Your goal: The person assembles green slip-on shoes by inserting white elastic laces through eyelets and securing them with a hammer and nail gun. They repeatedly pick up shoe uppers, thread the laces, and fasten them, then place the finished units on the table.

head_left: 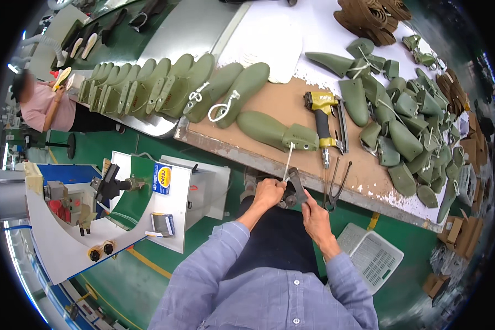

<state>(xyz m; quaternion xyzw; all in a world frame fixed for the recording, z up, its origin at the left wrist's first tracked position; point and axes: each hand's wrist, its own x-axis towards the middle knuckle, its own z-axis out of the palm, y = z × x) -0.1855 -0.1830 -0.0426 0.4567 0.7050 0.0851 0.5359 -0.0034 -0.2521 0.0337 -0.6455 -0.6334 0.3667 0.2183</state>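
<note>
Head view: left hand (268,192) is closed in a fist on the lower end of a thin white cord (287,161). The cord runs up to the heel of a green shoe last (275,131) lying on its side on the worktop (269,104), near the front edge. Right hand (315,212) is closed on a small dark tool (295,190) held just below the worktop edge, touching the cord end near the left fist. Exact kind of tool is hard to tell.

Step in hand, as a judgement: working the cord end of that one last, cord pulled taut between last and fist. Next move likely calls for keeping tension with the left grip while the right works the tool at the cord end; the last could slide toward the edge if pulled hard.

Counts:
- one yellow-black pneumatic nailer (324,118), just right of the last
- one pair of pincers (335,187) hanging over the worktop edge
- row of green lasts (165,85) leaning side by side at left, roughly ten or more, overlap blocks an exact count
- loose heap of green lasts (401,121) at right, too many to count
- one white basket (371,256) on the floor
- one other person (41,104) far left, holding a light-coloured sole.
</note>
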